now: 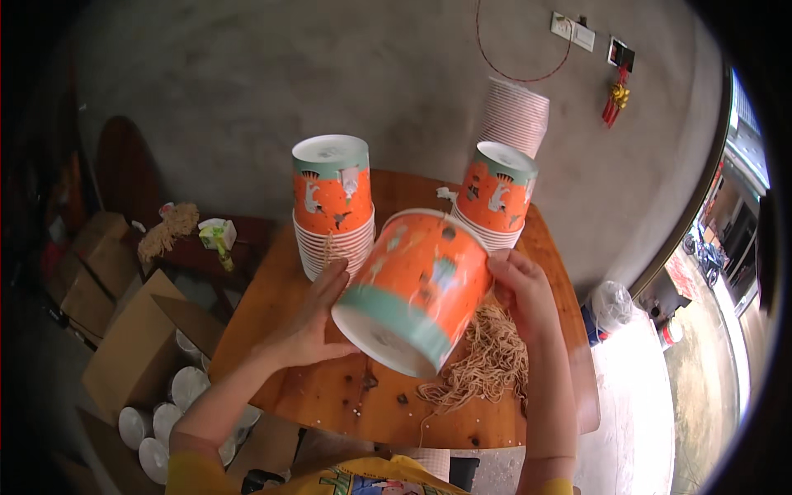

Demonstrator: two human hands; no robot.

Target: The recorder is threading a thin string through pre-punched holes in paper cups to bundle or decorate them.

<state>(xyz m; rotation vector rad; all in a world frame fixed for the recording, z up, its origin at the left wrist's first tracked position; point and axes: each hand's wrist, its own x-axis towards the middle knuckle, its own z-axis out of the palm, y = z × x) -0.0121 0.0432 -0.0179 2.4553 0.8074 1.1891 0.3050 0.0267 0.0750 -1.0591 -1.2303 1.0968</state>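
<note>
An orange paper bucket (421, 280) with a green band is tilted in front of me, its white base toward my lower left. My right hand (521, 293) grips its rim between thumb and fingers. Beside the base, my left hand (309, 330) has its thumb and fingers apart; whether it touches the bucket is hard to tell. A thin strand shows just above its fingertips. Tan string (487, 359) lies in a loose heap on the wooden table (318, 396), below the bucket. Behind stand two stacks of upside-down buckets, a left stack (332, 190) and a right stack (501, 194).
A tall stack of white cups or buckets (516, 115) stands behind the right stack. At the lower left, an open cardboard box (136, 346) holds several white round containers (165, 421). More string (169, 231) and a tissue pack (217, 233) lie on a side bench.
</note>
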